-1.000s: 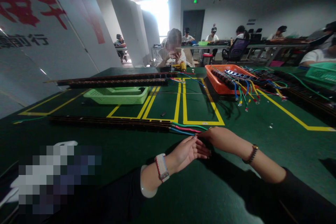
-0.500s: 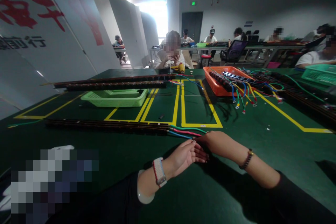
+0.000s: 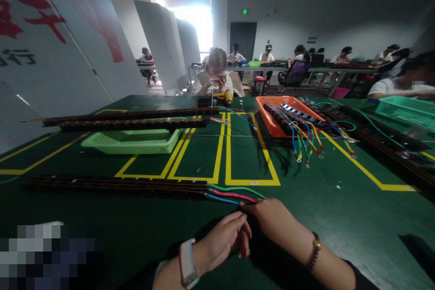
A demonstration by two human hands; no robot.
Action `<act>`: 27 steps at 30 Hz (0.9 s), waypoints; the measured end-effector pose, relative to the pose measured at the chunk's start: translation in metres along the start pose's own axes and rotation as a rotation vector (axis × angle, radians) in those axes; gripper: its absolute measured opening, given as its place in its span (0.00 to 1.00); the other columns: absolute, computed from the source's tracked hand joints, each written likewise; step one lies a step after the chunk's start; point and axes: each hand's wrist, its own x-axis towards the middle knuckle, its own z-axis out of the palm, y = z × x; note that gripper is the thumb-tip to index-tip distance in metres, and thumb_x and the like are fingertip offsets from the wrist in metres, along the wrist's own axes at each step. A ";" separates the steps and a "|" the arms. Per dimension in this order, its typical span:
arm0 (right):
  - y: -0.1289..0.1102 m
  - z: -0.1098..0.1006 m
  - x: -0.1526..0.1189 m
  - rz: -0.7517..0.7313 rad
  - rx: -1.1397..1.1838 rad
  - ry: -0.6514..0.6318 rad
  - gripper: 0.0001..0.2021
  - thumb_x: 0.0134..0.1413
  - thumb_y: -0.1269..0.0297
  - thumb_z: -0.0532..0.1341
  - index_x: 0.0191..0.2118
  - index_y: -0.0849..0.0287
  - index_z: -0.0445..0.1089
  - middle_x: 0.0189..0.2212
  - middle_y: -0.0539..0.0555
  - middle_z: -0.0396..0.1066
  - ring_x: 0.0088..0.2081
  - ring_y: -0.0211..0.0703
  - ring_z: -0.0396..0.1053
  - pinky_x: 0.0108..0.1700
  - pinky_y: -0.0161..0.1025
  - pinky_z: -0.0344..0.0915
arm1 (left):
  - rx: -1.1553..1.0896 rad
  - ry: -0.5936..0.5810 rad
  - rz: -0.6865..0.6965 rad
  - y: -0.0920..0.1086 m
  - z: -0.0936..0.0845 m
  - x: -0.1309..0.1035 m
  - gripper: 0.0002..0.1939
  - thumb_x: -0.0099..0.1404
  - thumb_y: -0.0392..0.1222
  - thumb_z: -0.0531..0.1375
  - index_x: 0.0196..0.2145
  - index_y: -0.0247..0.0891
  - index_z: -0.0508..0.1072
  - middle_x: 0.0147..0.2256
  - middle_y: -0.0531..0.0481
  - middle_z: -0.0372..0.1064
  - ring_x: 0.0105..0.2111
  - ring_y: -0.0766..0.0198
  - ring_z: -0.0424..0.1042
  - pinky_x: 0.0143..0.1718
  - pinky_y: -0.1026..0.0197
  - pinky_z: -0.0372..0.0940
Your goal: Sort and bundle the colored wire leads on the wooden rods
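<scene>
A long dark bar-like assembly (image 3: 118,186) lies across the near side of the table. Green, pink-red and blue wires (image 3: 231,194) come out of its right end. My right hand (image 3: 275,219) is closed round the far ends of these wires, palm down, hiding their tips. Just left of it and slightly lower, my left hand (image 3: 226,241) is held with fingers loosely bent and apart; nothing shows in it. Its fingertips are close to the right hand's thumb side.
Two similar dark bars (image 3: 136,122) rest over a light-green basket (image 3: 132,142). An orange basket (image 3: 260,118) holds more bars with lugged wires. A yellow heat gun (image 3: 228,97) lies near a person (image 3: 217,77) opposite. A teal basket (image 3: 404,111) stands right.
The view has shifted, so the table sits lower in the picture. My left hand's fingers have bent downward from a flatter pose. My right hand stays on the wires.
</scene>
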 end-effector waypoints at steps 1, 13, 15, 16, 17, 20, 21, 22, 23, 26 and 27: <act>0.000 -0.001 0.001 0.002 0.004 0.003 0.23 0.59 0.68 0.42 0.52 0.43 0.65 0.39 0.52 0.70 0.42 0.36 0.71 0.42 0.32 0.64 | -0.012 -0.003 0.001 0.000 -0.001 0.001 0.19 0.57 0.58 0.52 0.29 0.37 0.61 0.17 0.58 0.60 0.17 0.75 0.63 0.23 0.72 0.54; -0.010 -0.001 0.006 -0.006 -0.114 0.087 0.21 0.56 0.70 0.48 0.52 0.49 0.67 0.41 0.54 0.69 0.38 0.28 0.67 0.40 0.25 0.58 | -0.053 -0.012 0.006 0.007 -0.004 -0.001 0.22 0.53 0.60 0.55 0.29 0.36 0.60 0.16 0.59 0.61 0.14 0.75 0.61 0.20 0.72 0.54; -0.013 -0.005 0.008 -0.028 -0.106 0.129 0.19 0.57 0.68 0.49 0.50 0.46 0.68 0.40 0.53 0.68 0.39 0.29 0.66 0.42 0.28 0.59 | -0.095 -0.004 0.013 0.006 -0.006 0.000 0.21 0.52 0.58 0.57 0.31 0.37 0.60 0.19 0.59 0.64 0.14 0.75 0.61 0.20 0.71 0.55; -0.015 -0.007 0.011 -0.039 -0.096 0.165 0.19 0.57 0.66 0.49 0.50 0.44 0.68 0.40 0.53 0.67 0.40 0.30 0.66 0.43 0.29 0.59 | -0.113 -0.001 0.016 0.006 -0.007 -0.001 0.20 0.51 0.57 0.57 0.32 0.37 0.61 0.20 0.59 0.65 0.13 0.75 0.61 0.20 0.70 0.55; -0.016 -0.009 0.014 -0.049 -0.084 0.209 0.18 0.58 0.64 0.48 0.50 0.43 0.67 0.40 0.53 0.67 0.41 0.31 0.65 0.45 0.31 0.59 | -0.122 -0.005 0.018 0.006 -0.008 -0.001 0.18 0.52 0.55 0.56 0.31 0.37 0.61 0.20 0.58 0.65 0.13 0.75 0.60 0.20 0.70 0.54; -0.024 -0.019 0.030 -0.090 -0.022 0.341 0.19 0.60 0.60 0.46 0.54 0.42 0.64 0.43 0.54 0.65 0.43 0.31 0.64 0.47 0.33 0.60 | -0.062 -0.121 0.002 0.007 -0.012 -0.006 0.17 0.55 0.50 0.49 0.21 0.34 0.63 0.16 0.55 0.61 0.13 0.75 0.60 0.21 0.69 0.52; -0.027 -0.022 0.036 -0.105 0.007 0.362 0.19 0.61 0.58 0.45 0.54 0.43 0.64 0.44 0.54 0.65 0.44 0.31 0.64 0.48 0.33 0.60 | -0.023 -0.175 -0.005 0.007 -0.013 -0.008 0.18 0.56 0.49 0.47 0.18 0.34 0.63 0.14 0.53 0.60 0.13 0.74 0.60 0.21 0.68 0.52; -0.031 -0.025 0.044 -0.118 0.039 0.370 0.20 0.60 0.56 0.45 0.54 0.44 0.64 0.45 0.54 0.64 0.44 0.31 0.63 0.48 0.33 0.61 | 0.018 -0.223 -0.012 0.008 -0.013 -0.011 0.19 0.56 0.48 0.45 0.17 0.33 0.64 0.14 0.53 0.60 0.14 0.74 0.60 0.22 0.67 0.52; -0.035 -0.027 0.052 -0.130 0.069 0.372 0.20 0.60 0.53 0.46 0.55 0.46 0.64 0.46 0.55 0.64 0.45 0.31 0.63 0.49 0.33 0.61 | 0.056 -0.257 -0.017 0.008 -0.014 -0.013 0.20 0.56 0.47 0.45 0.16 0.33 0.65 0.14 0.52 0.60 0.14 0.74 0.61 0.23 0.67 0.52; -0.051 -0.027 0.074 -0.169 0.117 0.369 0.26 0.55 0.45 0.49 0.56 0.51 0.63 0.47 0.57 0.62 0.46 0.32 0.63 0.50 0.33 0.61 | 0.140 -0.318 -0.033 0.007 -0.012 -0.022 0.21 0.57 0.49 0.45 0.19 0.34 0.68 0.18 0.52 0.64 0.18 0.74 0.63 0.28 0.66 0.55; -0.058 -0.025 0.080 -0.179 0.115 0.365 0.29 0.54 0.43 0.50 0.56 0.53 0.63 0.46 0.57 0.62 0.46 0.32 0.63 0.50 0.33 0.61 | 0.163 -0.338 -0.040 0.007 -0.012 -0.025 0.21 0.57 0.51 0.45 0.20 0.34 0.68 0.19 0.52 0.64 0.19 0.74 0.64 0.30 0.66 0.55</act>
